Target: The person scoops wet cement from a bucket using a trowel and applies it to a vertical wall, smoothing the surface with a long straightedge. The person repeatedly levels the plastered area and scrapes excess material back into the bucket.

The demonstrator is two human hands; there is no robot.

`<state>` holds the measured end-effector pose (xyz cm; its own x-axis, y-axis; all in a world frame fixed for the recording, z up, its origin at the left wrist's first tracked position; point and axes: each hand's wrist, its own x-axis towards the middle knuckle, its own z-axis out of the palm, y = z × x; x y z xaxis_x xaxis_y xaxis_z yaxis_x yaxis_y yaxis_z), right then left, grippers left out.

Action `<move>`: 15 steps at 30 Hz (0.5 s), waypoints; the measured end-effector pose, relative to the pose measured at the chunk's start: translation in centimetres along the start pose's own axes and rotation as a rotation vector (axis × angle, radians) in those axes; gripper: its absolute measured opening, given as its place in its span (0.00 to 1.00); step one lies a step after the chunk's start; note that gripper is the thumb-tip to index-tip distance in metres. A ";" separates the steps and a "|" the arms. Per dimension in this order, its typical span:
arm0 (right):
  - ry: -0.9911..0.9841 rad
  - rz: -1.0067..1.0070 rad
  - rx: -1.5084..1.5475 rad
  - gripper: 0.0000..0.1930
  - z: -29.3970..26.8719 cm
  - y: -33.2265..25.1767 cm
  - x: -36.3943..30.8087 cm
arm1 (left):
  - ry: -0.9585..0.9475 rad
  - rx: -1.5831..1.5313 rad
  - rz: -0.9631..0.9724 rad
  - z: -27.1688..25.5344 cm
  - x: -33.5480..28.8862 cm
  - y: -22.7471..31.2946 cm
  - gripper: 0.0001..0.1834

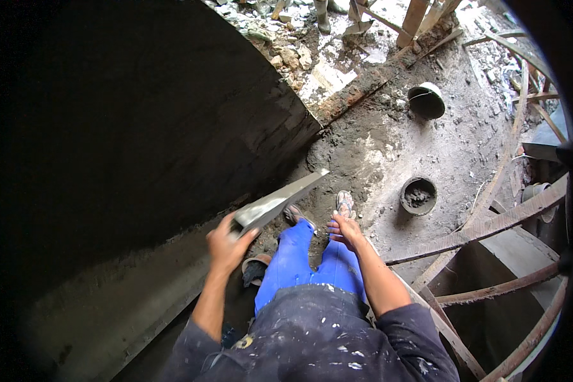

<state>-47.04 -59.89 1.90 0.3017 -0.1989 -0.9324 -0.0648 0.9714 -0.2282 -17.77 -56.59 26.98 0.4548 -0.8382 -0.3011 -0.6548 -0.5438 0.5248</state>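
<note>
My left hand is closed around the near end of a long grey metal straightedge, a box-shaped bar whose end looks hollow. The bar points away from me and to the right, its far tip over the floor near my feet. Beside it on the left rises a broad dark plastered wall; I cannot tell whether the bar touches it. In front of my right thigh is my right hand, fingers spread and nothing in it.
A bucket of dark mortar stands right of my feet, and another bucket lies tilted farther off. Wooden beams cross over a drop on the right. Rubble covers the ground beyond the wall, where someone's boots show.
</note>
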 end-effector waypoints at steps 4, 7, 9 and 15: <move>0.024 0.111 0.519 0.57 2.3 -1.2 4.1 | -0.091 -0.301 -0.188 -8.3 -4.6 -4.5 0.31; 0.069 -0.042 0.556 0.55 2.7 -2.0 7.2 | -0.104 -0.393 -0.289 -8.6 -6.9 -9.4 0.37; 0.185 -0.055 0.516 0.41 2.7 -2.3 9.9 | -0.077 -0.496 -0.319 -6.4 -7.3 -13.2 0.38; -0.024 -0.048 0.713 0.39 1.2 -2.7 22.8 | 0.014 -0.630 -0.230 3.3 -4.9 -23.4 0.40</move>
<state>-38.82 -66.87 -18.42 0.3104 -0.2488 -0.9175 0.5844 0.8112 -0.0222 -6.64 -39.93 13.58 0.5514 -0.7006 -0.4528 -0.0646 -0.5771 0.8141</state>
